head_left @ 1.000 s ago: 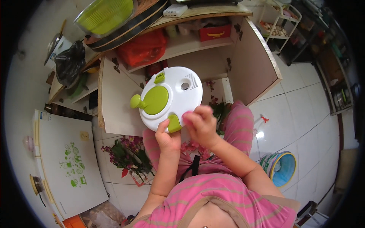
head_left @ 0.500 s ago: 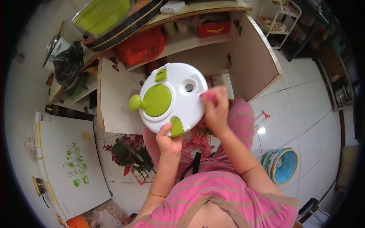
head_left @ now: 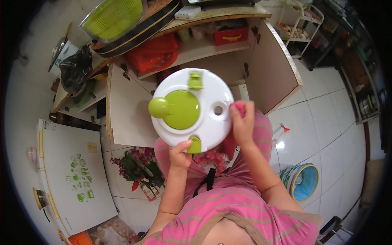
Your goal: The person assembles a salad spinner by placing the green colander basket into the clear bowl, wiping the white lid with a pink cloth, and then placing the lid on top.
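A round white salad spinner lid (head_left: 171, 132) with a green crank and two green clips is held up in front of me. My left hand (head_left: 180, 155) grips its near edge, the thumb lying by the lower green clip. Against the lid's right rim, near the small round hole, my right hand (head_left: 243, 125) is closed on a pink cloth (head_left: 229, 145). Part of the cloth hangs below the lid, and the lid hides the rest. On the counter at the far left stands a clear bowl with a green basket (head_left: 114, 18).
An open cupboard (head_left: 220, 53) with two swung-out doors is ahead, holding a red bag (head_left: 157, 53) and a red box (head_left: 231, 36). A white fridge (head_left: 77, 171) stands left, with flowers (head_left: 143, 165) beside it. To the right is a blue-lined bin (head_left: 306, 182) on the tiled floor.
The lid has moved slightly right and turned a little clockwise, now facing me more squarely. My right hand and the pink cloth have shifted right along with its rim.
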A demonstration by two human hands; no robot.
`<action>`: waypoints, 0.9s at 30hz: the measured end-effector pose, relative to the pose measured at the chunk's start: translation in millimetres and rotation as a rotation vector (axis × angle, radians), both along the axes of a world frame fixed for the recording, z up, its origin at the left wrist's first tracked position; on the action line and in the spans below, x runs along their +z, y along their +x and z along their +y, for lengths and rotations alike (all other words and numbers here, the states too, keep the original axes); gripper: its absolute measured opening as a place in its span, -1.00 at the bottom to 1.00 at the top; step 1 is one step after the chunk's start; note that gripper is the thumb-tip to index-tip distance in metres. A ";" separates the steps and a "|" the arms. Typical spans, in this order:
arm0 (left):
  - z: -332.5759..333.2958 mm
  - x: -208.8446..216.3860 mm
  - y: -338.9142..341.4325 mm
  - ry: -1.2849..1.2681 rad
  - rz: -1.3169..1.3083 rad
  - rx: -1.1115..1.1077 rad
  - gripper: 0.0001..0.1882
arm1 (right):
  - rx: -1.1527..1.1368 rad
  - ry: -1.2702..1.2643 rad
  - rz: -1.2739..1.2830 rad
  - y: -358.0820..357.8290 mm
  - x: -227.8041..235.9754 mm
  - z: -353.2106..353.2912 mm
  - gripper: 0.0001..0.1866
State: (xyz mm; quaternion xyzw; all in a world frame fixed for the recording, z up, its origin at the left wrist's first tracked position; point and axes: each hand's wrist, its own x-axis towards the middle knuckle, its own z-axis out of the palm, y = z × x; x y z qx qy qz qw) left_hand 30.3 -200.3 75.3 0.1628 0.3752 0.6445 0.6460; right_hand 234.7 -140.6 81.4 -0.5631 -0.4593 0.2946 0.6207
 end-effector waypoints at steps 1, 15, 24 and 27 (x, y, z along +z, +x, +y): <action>-5.6 -2.0 -2.9 -0.002 0.041 -0.084 -0.30 | -0.046 0.044 -0.087 10.0 11.0 13.4 -0.86; -14.8 10.7 1.2 0.250 0.534 -0.216 -0.48 | 0.080 0.455 -0.242 -0.1 67.6 -3.6 -0.75; 6.4 50.2 -5.5 1.025 1.767 0.024 -0.62 | 0.307 -0.112 0.638 47.2 20.5 11.5 -0.33; 1.0 45.3 -11.5 1.077 1.849 0.074 -0.70 | 0.324 -0.156 0.743 42.2 36.0 0.5 -0.30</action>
